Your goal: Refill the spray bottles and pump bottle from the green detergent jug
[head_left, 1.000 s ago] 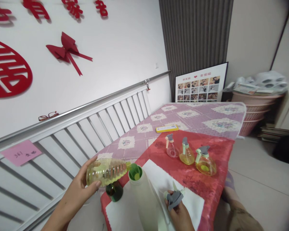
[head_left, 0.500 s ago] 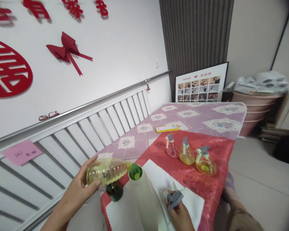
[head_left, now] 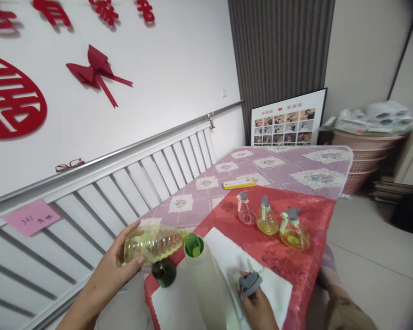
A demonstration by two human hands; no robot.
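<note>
- The left hand (head_left: 121, 262) is clamped round a yellow ribbed bottle (head_left: 154, 244), which lies tipped nearly on its side, neck toward three o'clock.
- That neck is at the nine o'clock edge of the green-lined mouth of a tall pale container (head_left: 208, 291); whether the two touch, I can't tell from here.
- The right hand (head_left: 259, 308), well apart from the other, grips a grey trigger sprayer head (head_left: 250, 285) at the container mouth's four o'clock.
- At the mouth's eight o'clock, just under the ribbed bottle, sits a dark green bottle (head_left: 164, 274), partly hidden.
- Between two and three o'clock, three spray bottles (head_left: 267, 223) stand in a row on a red cloth (head_left: 223, 213); the two nearer three o'clock hold yellow liquid.
- Toward one o'clock, a flat yellow box (head_left: 239, 184) lies on the desk (head_left: 298, 161) in its purple patterned cover.
</note>
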